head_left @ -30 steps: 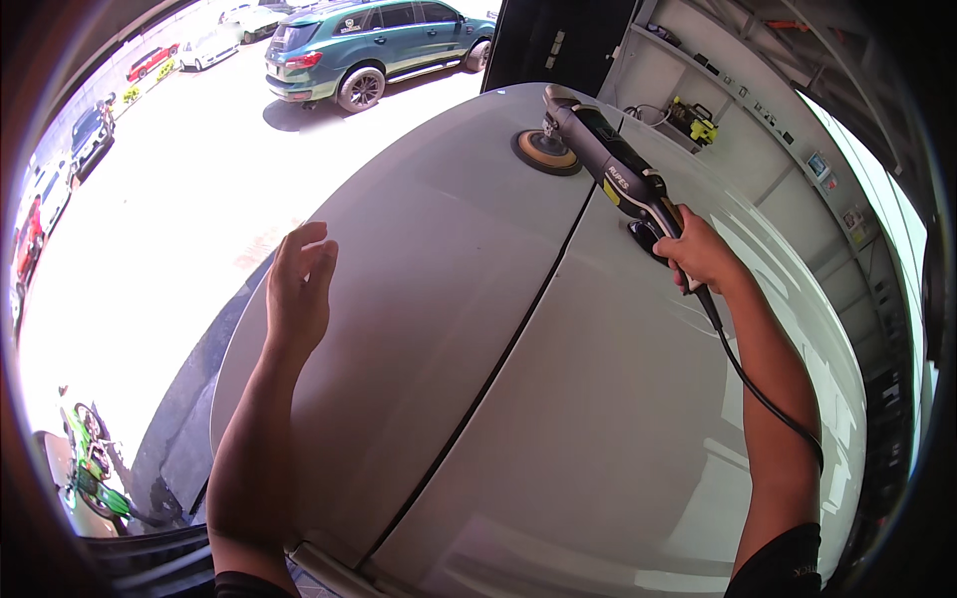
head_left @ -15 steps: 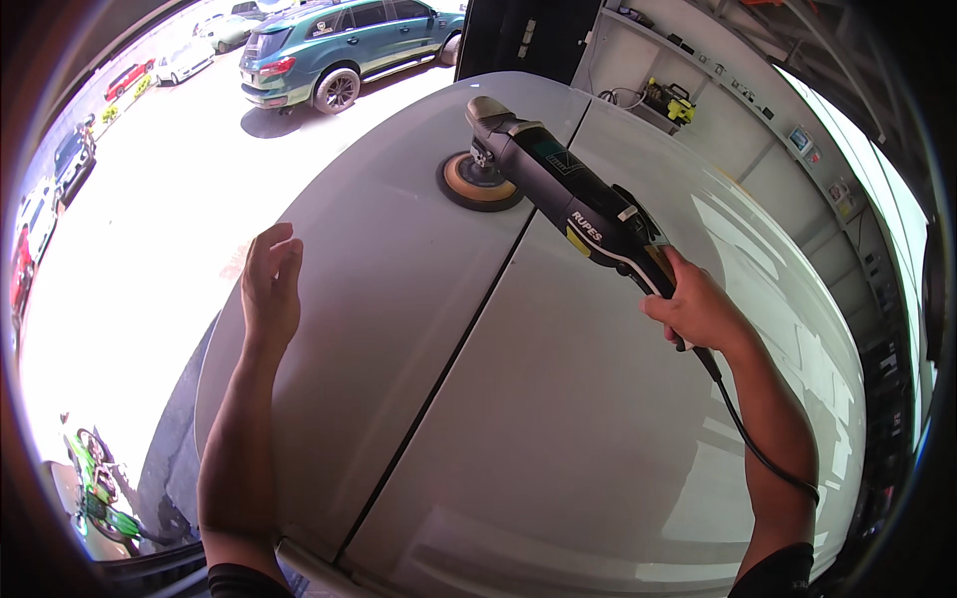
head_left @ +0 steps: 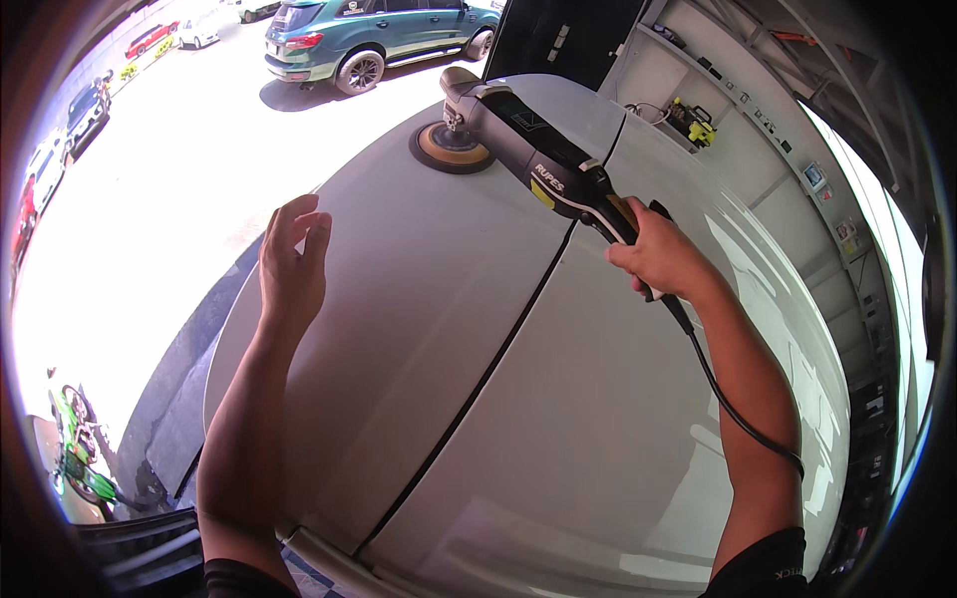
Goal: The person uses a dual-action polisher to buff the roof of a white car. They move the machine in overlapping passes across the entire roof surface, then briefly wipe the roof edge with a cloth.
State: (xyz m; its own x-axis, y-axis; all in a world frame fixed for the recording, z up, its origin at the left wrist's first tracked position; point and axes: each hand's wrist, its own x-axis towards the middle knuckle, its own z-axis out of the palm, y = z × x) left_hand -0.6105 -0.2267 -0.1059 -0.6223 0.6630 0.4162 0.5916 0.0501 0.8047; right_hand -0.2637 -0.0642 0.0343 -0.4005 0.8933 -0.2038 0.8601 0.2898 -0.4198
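Observation:
My right hand (head_left: 663, 249) is wrapped round the rear handle of a black and grey car polisher (head_left: 543, 154). The polisher's round pad (head_left: 451, 149), with an orange-brown band, rests on a pale grey-white car body panel (head_left: 399, 299) near its far left edge. From the handle a black cord (head_left: 713, 379) runs back along my right forearm. My left hand (head_left: 294, 259) is raised over the panel's left edge, fingers loosely curved and apart, holding nothing. A dark seam (head_left: 478, 389) crosses the panel between my two arms.
Outside at the far left stand a teal SUV (head_left: 374, 45) and several other parked cars. A green motorbike (head_left: 80, 448) is at the lower left. Along the right wall runs a shelf (head_left: 758, 115) with small items, and a yellow-black machine (head_left: 690, 125) sits near the black door (head_left: 558, 40).
My right hand has pushed the polisher farther away and to the left across the panel. My left hand has shifted slightly right and away. The view has turned a little.

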